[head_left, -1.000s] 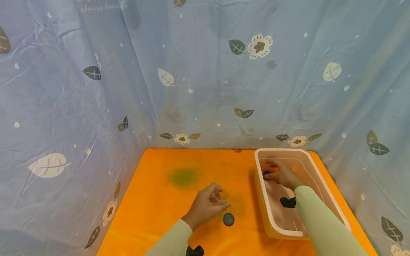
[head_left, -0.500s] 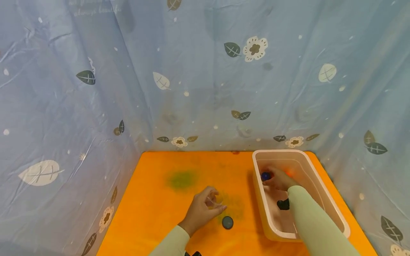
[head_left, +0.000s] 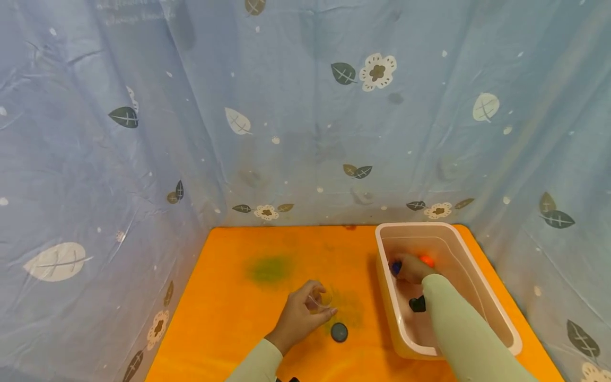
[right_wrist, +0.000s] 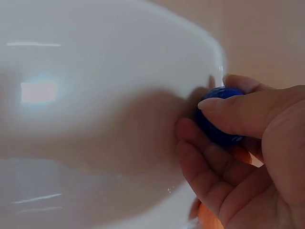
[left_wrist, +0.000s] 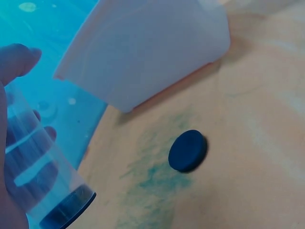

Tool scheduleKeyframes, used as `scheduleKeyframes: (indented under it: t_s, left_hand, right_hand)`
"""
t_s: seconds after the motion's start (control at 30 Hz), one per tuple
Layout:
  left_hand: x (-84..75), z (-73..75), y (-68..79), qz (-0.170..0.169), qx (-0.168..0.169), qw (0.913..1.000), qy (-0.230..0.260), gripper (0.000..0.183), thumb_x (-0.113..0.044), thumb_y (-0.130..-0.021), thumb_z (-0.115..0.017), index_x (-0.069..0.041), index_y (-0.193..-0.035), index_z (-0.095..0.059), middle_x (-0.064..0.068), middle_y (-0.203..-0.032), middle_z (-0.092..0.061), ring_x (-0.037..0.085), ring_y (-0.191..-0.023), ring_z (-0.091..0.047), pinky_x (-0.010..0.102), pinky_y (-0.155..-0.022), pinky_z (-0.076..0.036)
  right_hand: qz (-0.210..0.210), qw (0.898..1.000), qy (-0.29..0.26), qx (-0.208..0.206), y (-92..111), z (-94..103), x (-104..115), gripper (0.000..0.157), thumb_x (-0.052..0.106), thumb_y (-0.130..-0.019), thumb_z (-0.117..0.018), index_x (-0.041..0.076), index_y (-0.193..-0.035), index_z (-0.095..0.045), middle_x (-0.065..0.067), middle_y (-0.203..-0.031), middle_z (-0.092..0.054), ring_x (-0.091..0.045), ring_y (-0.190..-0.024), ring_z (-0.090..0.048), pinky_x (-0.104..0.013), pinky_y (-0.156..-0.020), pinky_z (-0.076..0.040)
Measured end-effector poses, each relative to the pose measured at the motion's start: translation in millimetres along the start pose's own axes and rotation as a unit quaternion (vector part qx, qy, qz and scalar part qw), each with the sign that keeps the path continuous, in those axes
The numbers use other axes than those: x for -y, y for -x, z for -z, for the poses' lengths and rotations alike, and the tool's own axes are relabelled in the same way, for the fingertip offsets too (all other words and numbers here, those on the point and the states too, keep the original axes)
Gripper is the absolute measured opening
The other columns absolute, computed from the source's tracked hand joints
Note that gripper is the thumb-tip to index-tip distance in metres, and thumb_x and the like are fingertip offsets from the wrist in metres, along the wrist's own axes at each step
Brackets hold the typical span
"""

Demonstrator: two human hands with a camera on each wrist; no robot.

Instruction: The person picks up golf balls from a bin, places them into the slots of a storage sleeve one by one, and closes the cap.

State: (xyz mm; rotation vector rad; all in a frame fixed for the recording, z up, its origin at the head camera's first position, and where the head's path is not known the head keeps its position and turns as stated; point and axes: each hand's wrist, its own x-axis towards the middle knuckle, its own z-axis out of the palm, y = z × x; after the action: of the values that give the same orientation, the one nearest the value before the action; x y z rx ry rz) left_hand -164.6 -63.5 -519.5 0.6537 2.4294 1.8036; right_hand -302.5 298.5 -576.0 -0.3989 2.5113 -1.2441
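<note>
My left hand (head_left: pixel 299 315) grips a clear plastic tube (left_wrist: pixel 40 167) over the table; its lower end looks dark, and in the head view only its transparent rim (head_left: pixel 324 298) shows. Below and right of that hand, a dark round lid (head_left: pixel 339 332) lies flat, apart from the fingers. Inside the pale pink bin (head_left: pixel 403 339), at its far left part, my right hand (head_left: pixel 414 269) pinches a blue ball (right_wrist: pixel 221 114) between thumb and fingers. The ball's surface seems dimpled. Beyond the right hand sits an orange ball (head_left: pixel 427 260), partly covered by it.
An orange-covered table (head_left: pixel 229 329) carries the bin on its right side. Greenish stains (head_left: pixel 269 269) mark the cloth. Patterned blue curtains (head_left: pixel 286 132) close in the back and both sides. The bin's raised wall stands between the two hands.
Inside the bin, my right hand has come down onto the blue ball and closed its fingers on it. The orange ball has come into view. My left hand keeps its hold on the tube.
</note>
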Motion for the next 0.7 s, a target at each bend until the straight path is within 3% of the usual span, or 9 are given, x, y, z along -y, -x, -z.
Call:
scheduleKeyframes:
  t_s: [0.13, 0.27, 0.37, 0.5, 0.57, 0.63, 0.7]
  left_hand:
    - [13.6, 0.2, -1.7, 0.014, 0.009, 0.9999, 0.001, 0.035, -0.032, -0.083, -0.077, -0.027, -0.111, -0.056, 0.007, -0.097, -0.058, 0.01, -0.082, -0.068, 0.029, -0.066, -0.054]
    - [17.4, 1.8, -2.3, 0.02, 0.014, 0.9997, -0.004, 0.036, -0.036, -0.082, -0.077, -0.028, -0.111, -0.056, 0.01, -0.096, -0.06, 0.01, -0.08, -0.068, 0.029, -0.065, -0.054]
    - [17.6, 1.6, -2.6, 0.02, 0.014, 0.9996, -0.012, 0.036, -0.034, -0.082, -0.077, -0.029, -0.111, -0.056, 0.004, -0.095, -0.062, 0.01, -0.079, -0.068, 0.029, -0.065, -0.054]
    - [17.1, 0.9, -3.4, 0.011, 0.014, 0.9996, -0.02, 0.036, -0.034, -0.083, -0.077, -0.029, -0.111, -0.056, -0.002, -0.095, -0.062, 0.01, -0.077, -0.068, 0.029, -0.065, -0.054]
    - [16.9, 0.4, -3.3, 0.01, 0.012, 0.9996, -0.022, 0.036, -0.036, -0.082, -0.076, -0.03, -0.111, -0.056, -0.003, -0.092, -0.063, 0.01, -0.075, -0.067, 0.029, -0.064, -0.054]
    - [16.9, -0.3, -2.6, 0.011, 0.012, 0.9997, -0.021, 0.035, -0.037, -0.082, -0.077, -0.03, -0.11, -0.056, -0.003, -0.089, -0.063, 0.011, -0.073, -0.066, 0.03, -0.063, -0.054]
    - [17.1, -1.2, -1.6, 0.013, 0.014, 0.9997, -0.017, 0.035, -0.036, -0.082, -0.077, -0.03, -0.109, -0.056, -0.002, -0.086, -0.064, 0.013, -0.072, -0.066, 0.031, -0.062, -0.054]
  right_hand:
    - [-0.003, 1.0, -0.029, -0.006, 3, 1.1, 7, 0.015, -0.016, -0.076, -0.05, -0.008, -0.088, -0.054, -0.018, -0.074, -0.045, -0.023, -0.063, -0.044, -0.028, -0.058, -0.035]
    - [-0.045, 0.998, -0.047, -0.012, 5, 4.3, 13, 0.008, -0.01, -0.079, -0.052, -0.005, -0.082, -0.047, -0.011, -0.071, -0.038, -0.019, -0.06, -0.04, -0.028, -0.055, -0.034]
    - [-0.04, 0.999, -0.001, -0.034, 6, 10.3, 21, 0.016, -0.003, -0.081, -0.056, 0.003, -0.073, -0.042, -0.003, -0.065, -0.033, -0.015, -0.054, -0.034, -0.029, -0.049, -0.028]
    - [0.02, 0.994, 0.078, -0.068, 3, 20.9, 29, 0.03, -0.005, -0.081, -0.059, 0.007, -0.066, -0.036, 0.0, -0.06, -0.024, -0.011, -0.049, -0.019, -0.029, -0.047, -0.018]
    - [0.036, 0.997, 0.053, -0.051, 0, 25.0, 30, 0.023, -0.012, -0.08, -0.057, 0.001, -0.07, -0.041, -0.004, -0.061, -0.026, -0.011, -0.05, -0.018, -0.028, -0.048, -0.019]
    - [0.032, 0.999, 0.016, -0.039, -1, 27.5, 31, 0.013, -0.015, -0.079, -0.057, -0.004, -0.082, -0.05, -0.009, -0.065, -0.036, -0.013, -0.05, -0.026, -0.027, -0.048, -0.026]
    - [0.014, 0.999, -0.009, -0.032, 0, 29.5, 32, 0.021, -0.015, -0.081, -0.058, -0.007, -0.101, -0.056, -0.015, -0.077, -0.049, -0.019, -0.055, -0.041, -0.028, -0.051, -0.037]
